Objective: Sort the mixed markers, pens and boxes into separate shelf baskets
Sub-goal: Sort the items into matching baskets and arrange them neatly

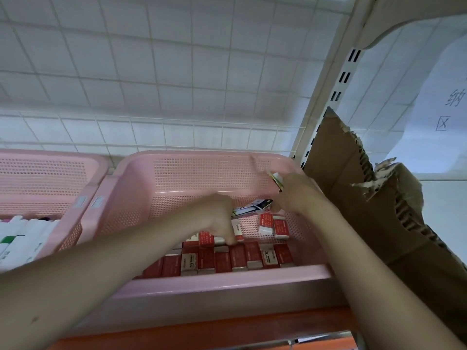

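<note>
A pink mesh basket (207,173) on the shelf holds several small red and white boxes (237,257) lined up along its front. My left hand (219,218) reaches into it with curled fingers, its fingertips down on a red and white box (237,229). My right hand (293,195) is at the basket's right side and grips a small green and white item (276,179). A white and dark blue pack (252,208) lies between both hands; which hand holds it I cannot tell.
A second pink basket (50,178) at the left holds white markers (22,236). A torn cardboard box (379,210) stands right of the shelf upright (326,97). White wire grid backs the shelf. An orange shelf edge (202,332) runs below.
</note>
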A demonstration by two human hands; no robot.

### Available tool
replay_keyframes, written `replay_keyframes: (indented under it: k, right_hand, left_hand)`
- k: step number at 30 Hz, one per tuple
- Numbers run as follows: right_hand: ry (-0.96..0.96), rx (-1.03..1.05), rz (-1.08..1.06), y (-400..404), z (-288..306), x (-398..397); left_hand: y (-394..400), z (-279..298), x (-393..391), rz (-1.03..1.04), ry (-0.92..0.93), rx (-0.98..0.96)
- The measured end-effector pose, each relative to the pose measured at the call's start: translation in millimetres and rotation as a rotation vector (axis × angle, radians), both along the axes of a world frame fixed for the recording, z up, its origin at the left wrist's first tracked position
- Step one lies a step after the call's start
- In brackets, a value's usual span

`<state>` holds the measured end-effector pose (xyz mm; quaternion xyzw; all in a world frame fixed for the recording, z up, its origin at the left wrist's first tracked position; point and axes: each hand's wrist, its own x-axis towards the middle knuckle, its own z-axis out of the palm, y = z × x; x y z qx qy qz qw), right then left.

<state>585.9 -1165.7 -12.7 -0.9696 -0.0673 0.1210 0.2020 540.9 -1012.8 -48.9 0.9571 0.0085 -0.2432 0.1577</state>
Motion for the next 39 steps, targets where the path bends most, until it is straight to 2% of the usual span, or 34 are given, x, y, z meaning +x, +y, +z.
replay_keyframes:
  k: [3, 8, 10, 14, 20, 22, 27, 31, 34, 39]
  right_hand:
    - [0.016, 0.004, 0.025, -1.8, -0.1, -5.3]
    - [-0.124, 0.029, -0.04, -8.4, 4.7, -9.5]
    - [-0.137, 0.027, -0.073, -13.9, 9.5, -8.6]
    - [-0.16, 0.02, -0.077, -23.2, 14.4, -10.7]
    - [-0.185, 0.041, -0.034, -24.3, 14.0, -20.5]
    - [-0.15, 0.045, -0.028, -22.9, 12.5, -20.8]
    - [-0.016, -0.006, 0.072, -11.8, 1.4, -21.9]
    - [0.077, -0.152, 0.204, 0.8, -3.8, -20.2]
    - [0.095, -0.131, 0.294, 14.2, -3.2, -19.2]
    - [0.115, -0.19, 0.433, 34.6, -10.3, -25.6]
  left_hand:
    - [7.1, 10.3, 3.0, 0.056, 0.062, -0.073]
    - [6.0, 15.5, 22.3, 0.325, -0.185, -0.347]
    - [-9.1, 14.6, 26.8, 0.339, -0.176, -0.407]
    - [-42.5, 0.4, 30.7, 0.238, -0.128, -0.379]
    - [-43.4, 1.4, 27.4, 0.076, -0.008, -0.181]
    - [-30.8, 6.9, 25.0, 0.065, 0.003, -0.113]
    - [18.2, 21.5, 14.1, 0.184, -0.129, -0.071]
    - [50.1, 34.5, -5.0, 0.299, -0.145, -0.227]
    - [56.4, 36.5, -21.7, 0.355, -0.174, -0.375]
    - [52.8, 28.2, -37.4, 0.346, -0.237, -0.423]
